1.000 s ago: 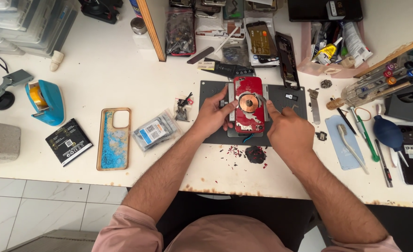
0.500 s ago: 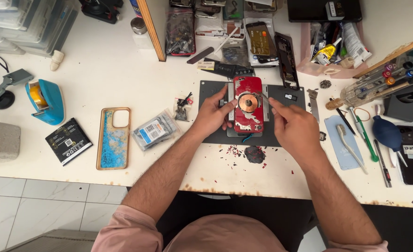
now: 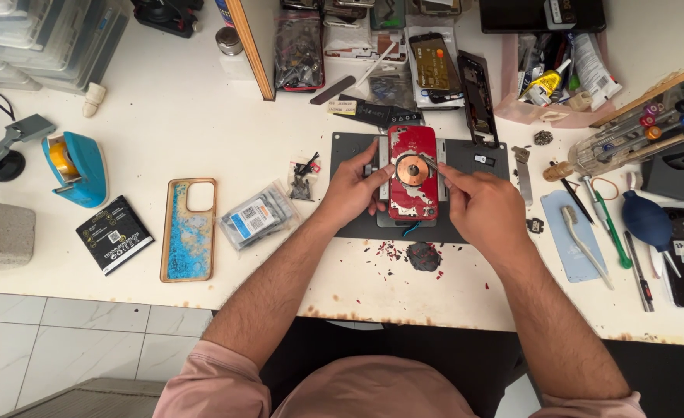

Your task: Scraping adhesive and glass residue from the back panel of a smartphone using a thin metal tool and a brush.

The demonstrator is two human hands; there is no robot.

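Note:
A phone (image 3: 412, 147) with a cracked red back and a copper ring at its middle lies clamped on a dark grey work mat (image 3: 350, 147). My left hand (image 3: 352, 188) rests against the phone's left edge, thumb on the red back. My right hand (image 3: 477, 203) sits at the phone's right edge and pinches a thin metal tool (image 3: 429, 162) whose tip touches the back near the copper ring. Red and dark chips (image 3: 404, 255) lie scattered on the bench just below the mat.
A blue patterned phone case (image 3: 189, 230), a bagged part (image 3: 257, 218), a black battery (image 3: 114, 234) and a blue tape dispenser (image 3: 75, 168) lie to the left. Brushes, tweezers, a blue blower (image 3: 648, 222) and a tool rack (image 3: 636, 131) crowd the right. Spare phones and parts line the back.
My right hand has shifted slightly right and down off the phone's back, leaving more of the red back showing. The left hand stays at the left edge.

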